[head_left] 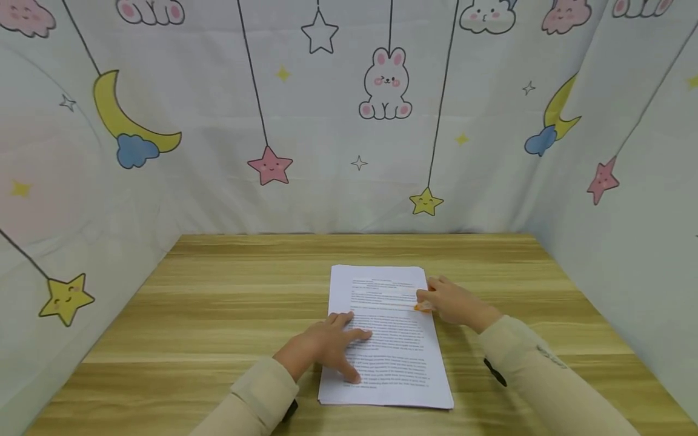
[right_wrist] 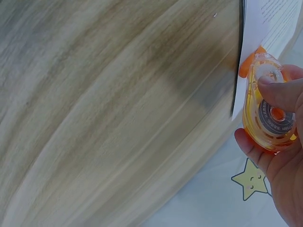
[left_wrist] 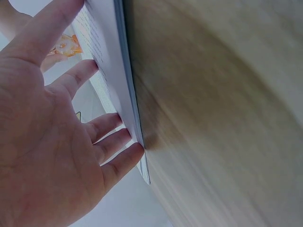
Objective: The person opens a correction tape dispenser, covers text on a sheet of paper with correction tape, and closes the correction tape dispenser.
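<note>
A stack of printed paper (head_left: 382, 357) lies on the wooden table, its top sheet covered in lines of text. My left hand (head_left: 335, 345) rests on the left side of the stack with fingers spread; in the left wrist view its fingertips (left_wrist: 87, 68) touch the sheet near the edge. My right hand (head_left: 452, 301) grips a correction tape dispenser (right_wrist: 270, 113), clear and orange with a round reel inside. The dispenser's orange tip end is down at the page, by the right ends of the upper text lines. In the head view the fingers hide most of the dispenser.
The wooden table (head_left: 234, 290) extends around the stack on all sides. Behind it and at both sides hang white curtains (head_left: 338, 200) printed with stars, moons and rabbits. Dark bands show under both sleeves near the wrists.
</note>
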Motion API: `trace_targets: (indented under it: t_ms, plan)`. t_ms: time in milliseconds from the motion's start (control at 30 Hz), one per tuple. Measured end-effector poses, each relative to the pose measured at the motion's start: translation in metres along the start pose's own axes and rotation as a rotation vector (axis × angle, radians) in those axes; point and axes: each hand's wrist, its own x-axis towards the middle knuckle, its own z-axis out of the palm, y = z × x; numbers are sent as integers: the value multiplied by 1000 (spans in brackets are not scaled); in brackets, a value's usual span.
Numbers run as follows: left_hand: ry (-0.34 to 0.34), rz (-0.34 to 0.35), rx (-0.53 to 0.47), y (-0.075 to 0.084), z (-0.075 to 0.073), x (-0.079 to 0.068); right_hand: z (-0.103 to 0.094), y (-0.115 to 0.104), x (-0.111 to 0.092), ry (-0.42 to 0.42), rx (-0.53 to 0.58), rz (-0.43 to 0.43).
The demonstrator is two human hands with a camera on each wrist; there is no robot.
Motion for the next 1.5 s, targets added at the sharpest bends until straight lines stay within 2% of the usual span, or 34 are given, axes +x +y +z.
trace_targets:
  t_ms: [200,333,433,500,600,667,767,1000,1200,1500]
  plan:
    - [2,-5,-8,1,0,-1,-2,2,-4,-39,22,39]
    - [0,-5,-11,1,0,-1,-2,3,-6,-20,18,30]
    - [-1,-5,-12,0,1,-1,1,6,-7,0,97,45]
    - [-1,-8,-9,0,1,-2,3,9,-9,-14,200,96]
    - [-8,-14,-16,-1,2,-4,2,15,-14,-40,360,230]
    - [-10,-13,-22,-1,3,-5,0,19,-19,-56,414,309]
    - [-2,-7,-27,0,4,-5,-6,22,-25,-65,450,370]
    - [-11,-15,-38,2,2,-4,-9,12,-20,-79,457,361]
    - [-17,-27,-115,3,3,-3,-11,-3,-7,-92,456,340]
    - [-1,-25,-121,3,4,-1,-14,-24,11,-137,464,391]
